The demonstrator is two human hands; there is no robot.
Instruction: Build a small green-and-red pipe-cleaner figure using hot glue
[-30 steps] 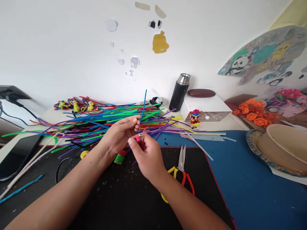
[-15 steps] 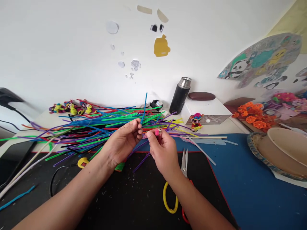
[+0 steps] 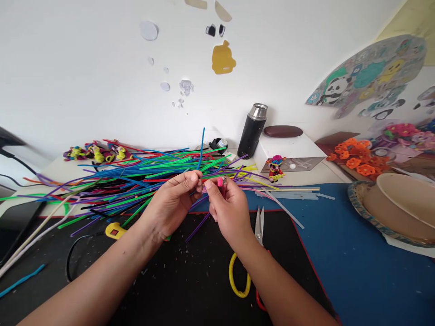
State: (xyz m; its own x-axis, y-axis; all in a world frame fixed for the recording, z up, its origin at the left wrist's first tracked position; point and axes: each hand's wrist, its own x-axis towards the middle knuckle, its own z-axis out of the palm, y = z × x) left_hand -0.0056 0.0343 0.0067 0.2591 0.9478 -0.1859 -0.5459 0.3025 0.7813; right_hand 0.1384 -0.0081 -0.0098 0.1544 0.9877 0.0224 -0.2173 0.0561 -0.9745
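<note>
My left hand (image 3: 175,199) pinches a blue pipe cleaner (image 3: 203,147) between thumb and fingertips, its free length standing upright. Close beside it, my right hand (image 3: 228,206) is curled round a lighter (image 3: 224,182) with a pink button and metal top. My right thumb and forefinger meet near the left fingertips; whether they also grip the pipe cleaner's lower end is hidden. Behind both hands spreads a pile of coloured pipe cleaners (image 3: 163,165). Scissors (image 3: 239,276) with yellow and red handles lie under my right forearm.
A black flask (image 3: 252,131) stands by a white box (image 3: 292,154) carrying a brown case (image 3: 283,131). A small figure (image 3: 276,168) is in front. At right are a bowl (image 3: 404,203) and orange flowers (image 3: 360,156). A yellow corded tool (image 3: 115,231) lies left on the black mat (image 3: 176,285).
My hands have come slightly closer together, fingertips nearly meeting. Both still hold the same things. The whole view has shifted a little.
</note>
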